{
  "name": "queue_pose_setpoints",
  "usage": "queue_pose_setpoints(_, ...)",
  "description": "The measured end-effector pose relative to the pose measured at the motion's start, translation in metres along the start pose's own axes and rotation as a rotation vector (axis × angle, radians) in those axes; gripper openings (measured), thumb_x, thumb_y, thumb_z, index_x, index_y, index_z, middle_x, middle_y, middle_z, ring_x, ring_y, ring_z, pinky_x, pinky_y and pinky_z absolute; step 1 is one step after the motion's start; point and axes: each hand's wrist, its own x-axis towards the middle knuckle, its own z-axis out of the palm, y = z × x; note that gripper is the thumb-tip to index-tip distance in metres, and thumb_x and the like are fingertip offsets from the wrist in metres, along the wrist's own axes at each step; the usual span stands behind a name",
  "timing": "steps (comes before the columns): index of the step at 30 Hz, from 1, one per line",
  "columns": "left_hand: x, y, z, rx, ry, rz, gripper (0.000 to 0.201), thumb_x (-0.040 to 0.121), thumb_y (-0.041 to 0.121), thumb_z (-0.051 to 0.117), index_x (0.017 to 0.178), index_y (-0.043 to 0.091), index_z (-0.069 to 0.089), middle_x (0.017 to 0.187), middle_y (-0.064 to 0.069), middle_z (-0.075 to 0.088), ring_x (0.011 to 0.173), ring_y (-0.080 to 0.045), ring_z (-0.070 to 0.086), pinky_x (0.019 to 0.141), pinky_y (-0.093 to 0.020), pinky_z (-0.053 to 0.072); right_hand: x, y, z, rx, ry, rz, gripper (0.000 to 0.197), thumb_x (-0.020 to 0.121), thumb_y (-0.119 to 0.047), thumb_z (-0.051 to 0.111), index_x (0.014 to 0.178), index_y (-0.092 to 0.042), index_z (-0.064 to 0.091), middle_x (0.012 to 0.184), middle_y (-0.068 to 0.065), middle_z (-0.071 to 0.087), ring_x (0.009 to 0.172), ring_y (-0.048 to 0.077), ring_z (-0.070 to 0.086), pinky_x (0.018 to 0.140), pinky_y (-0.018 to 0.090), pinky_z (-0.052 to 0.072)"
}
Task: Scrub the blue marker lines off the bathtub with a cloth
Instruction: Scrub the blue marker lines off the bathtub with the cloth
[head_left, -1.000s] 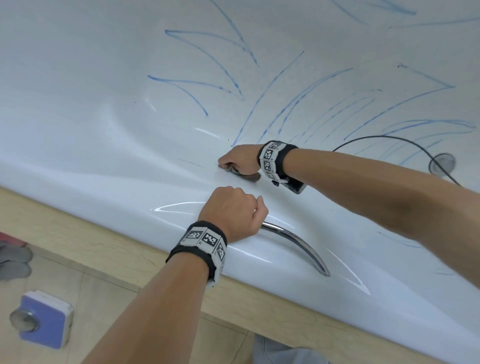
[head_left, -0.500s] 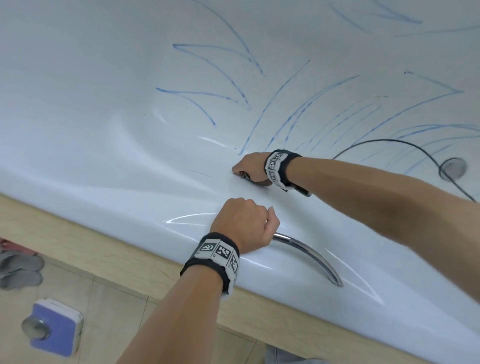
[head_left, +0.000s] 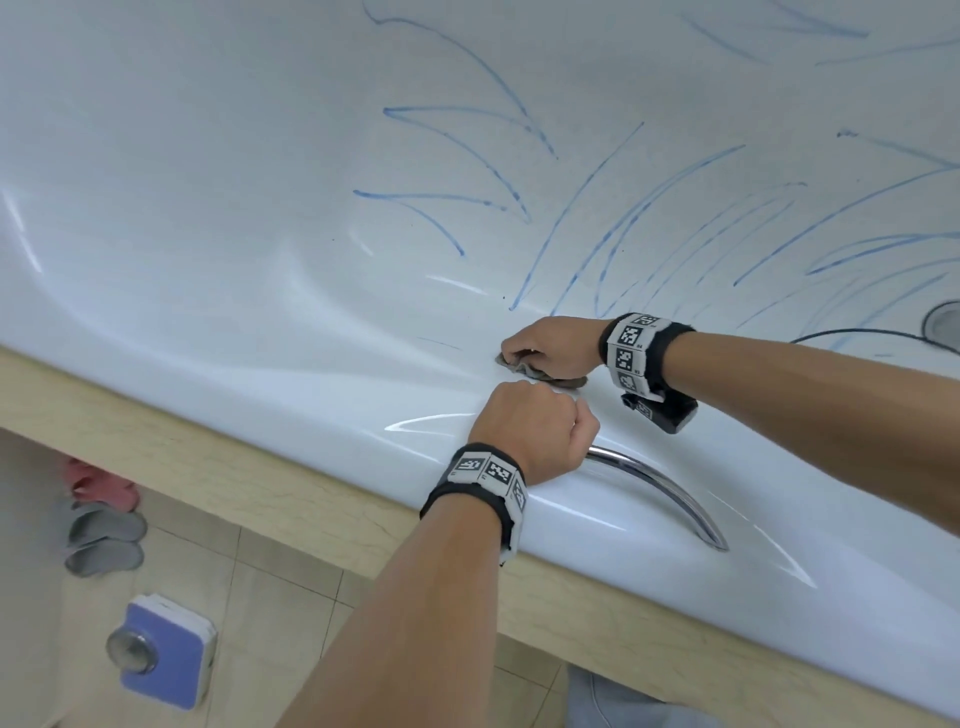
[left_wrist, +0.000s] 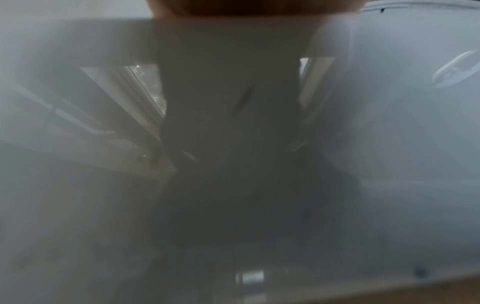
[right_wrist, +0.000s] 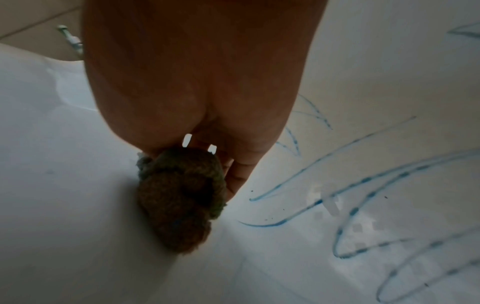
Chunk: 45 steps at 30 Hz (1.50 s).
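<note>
- Head view: the right hand (head_left: 550, 348) is curled round a bunched brown cloth (head_left: 540, 370), which is pressed on the tub (head_left: 208, 218) wall. Blue lines (head_left: 613, 228) fan out from 12 to 3 o'clock of the cloth, starting just beside it. At 6 o'clock of the cloth, the left hand (head_left: 530, 431) is closed in a fist at the near end of a chrome handle (head_left: 670, 493) on the rim. A scale (head_left: 166, 654) and slippers (head_left: 104, 535) lie on the floor.
- Left wrist view: only blurred grey reflections are shown; what the left fingers grip cannot be told, possibly the handle.
- Right wrist view: the cloth (right_wrist: 179, 197) is gripped by the fingers (right_wrist: 239, 174) against the white surface; the lines (right_wrist: 363, 181) lie at 3 o'clock of it.
</note>
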Motion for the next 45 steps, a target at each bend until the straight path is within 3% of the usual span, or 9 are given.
queue_pose_setpoints(6, -0.002, 0.003, -0.004, -0.038, 0.027, 0.023, 0.058, 0.078, 0.022, 0.056, 0.046, 0.022, 0.007, 0.044, 0.01, -0.002, 0.036, -0.021, 0.014, 0.049, -0.022, 0.003, -0.008, 0.007, 0.009, 0.037, 0.042, 0.035, 0.017, 0.096, -0.017, 0.046, 0.091, -0.033, 0.049, 0.093, -0.003, 0.062, 0.083, 0.019, 0.054, 0.079, 0.032, 0.044)
queue_pose_setpoints(13, -0.005, 0.007, -0.007, -0.036, 0.085, -0.001, 0.047, 0.076, 0.019, 0.057, 0.044, 0.02, 0.024, 0.042, 0.004, 0.014, 0.037, -0.022, 0.016, 0.049, -0.022, 0.013, -0.016, 0.01, 0.01, 0.037, 0.043, 0.026, 0.011, 0.095, -0.022, 0.051, 0.094, -0.033, 0.051, 0.099, -0.006, 0.06, 0.081, 0.013, 0.051, 0.078, 0.025, 0.035)
queue_pose_setpoints(20, -0.003, 0.004, -0.006, -0.034, 0.069, 0.022, 0.046, 0.081, 0.023, 0.052, 0.043, 0.02, 0.027, 0.042, 0.008, 0.009, 0.036, -0.021, 0.019, 0.05, -0.022, 0.002, -0.031, 0.011, 0.007, 0.153, 0.098, 0.07, 0.015, 0.097, -0.027, 0.055, 0.111, -0.024, 0.06, 0.105, -0.008, 0.06, 0.074, -0.004, 0.052, 0.064, 0.006, 0.032)
queue_pose_setpoints(26, -0.004, -0.001, -0.002, -0.07, -0.024, 0.042, 0.044, 0.089, 0.028, 0.04, 0.047, 0.016, 0.046, 0.045, -0.002, 0.038, 0.042, -0.026, 0.041, 0.047, -0.025, 0.022, -0.035, -0.002, -0.002, 0.21, 0.057, 0.233, 0.021, 0.09, -0.027, 0.062, 0.111, -0.028, 0.066, 0.111, -0.011, 0.065, 0.087, 0.005, 0.061, 0.075, 0.014, 0.043)
queue_pose_setpoints(31, -0.01, -0.002, -0.021, -0.176, -0.157, 0.049, 0.05, 0.102, 0.036, 0.033, 0.069, 0.012, 0.062, 0.06, -0.004, 0.05, 0.057, -0.027, 0.049, 0.056, -0.031, 0.035, -0.034, -0.017, -0.01, 0.261, 0.029, 0.406, 0.025, 0.085, -0.022, 0.07, 0.109, -0.028, 0.072, 0.106, -0.01, 0.071, 0.098, 0.012, 0.066, 0.091, 0.03, 0.053)
queue_pose_setpoints(36, -0.004, -0.094, -0.051, -0.19, -0.174, 0.069, 0.036, 0.098, 0.051, 0.037, 0.096, 0.017, 0.049, 0.099, -0.006, 0.06, 0.091, -0.028, 0.056, 0.076, -0.04, 0.047, -0.013, -0.02, -0.018, 0.263, -0.106, 0.48, 0.026, 0.075, -0.02, 0.07, 0.099, -0.026, 0.076, 0.08, 0.007, 0.069, 0.067, 0.023, 0.062, 0.075, 0.039, 0.056)
queue_pose_setpoints(38, -0.009, -0.161, -0.066, -0.072, -0.285, 0.05, 0.05, 0.094, 0.063, 0.039, 0.111, 0.017, 0.05, 0.114, -0.004, 0.056, 0.106, -0.025, 0.054, 0.089, -0.041, 0.046, -0.004, -0.032, -0.029, 0.244, -0.111, 0.522, 0.027, 0.082, -0.016, 0.073, 0.109, -0.021, 0.073, 0.09, 0.004, 0.071, 0.069, 0.02, 0.063, 0.07, 0.034, 0.058)
queue_pose_setpoints(41, -0.024, -0.244, -0.087, 0.05, -0.526, 0.016, 0.075, 0.087, 0.079, 0.033, 0.133, 0.02, 0.045, 0.135, -0.003, 0.051, 0.123, -0.023, 0.049, 0.102, -0.04, 0.041, 0.019, -0.047, -0.038, -0.027, -0.207, 0.505, 0.01, 0.088, -0.022, 0.066, 0.099, -0.023, 0.066, 0.09, -0.003, 0.068, 0.075, 0.016, 0.061, 0.065, 0.021, 0.053)
queue_pose_setpoints(45, -0.042, -0.291, -0.089, 0.004, -0.625, 0.021, 0.086, 0.082, 0.088, 0.018, 0.136, 0.027, 0.046, 0.134, 0.002, 0.055, 0.117, -0.018, 0.053, 0.1, -0.04, 0.042, 0.059, -0.055, -0.036, -0.225, -0.298, 0.492, 0.011, 0.093, -0.018, 0.049, 0.094, -0.025, 0.057, 0.095, 0.0, 0.057, 0.086, 0.023, 0.055, 0.082, 0.038, 0.05)
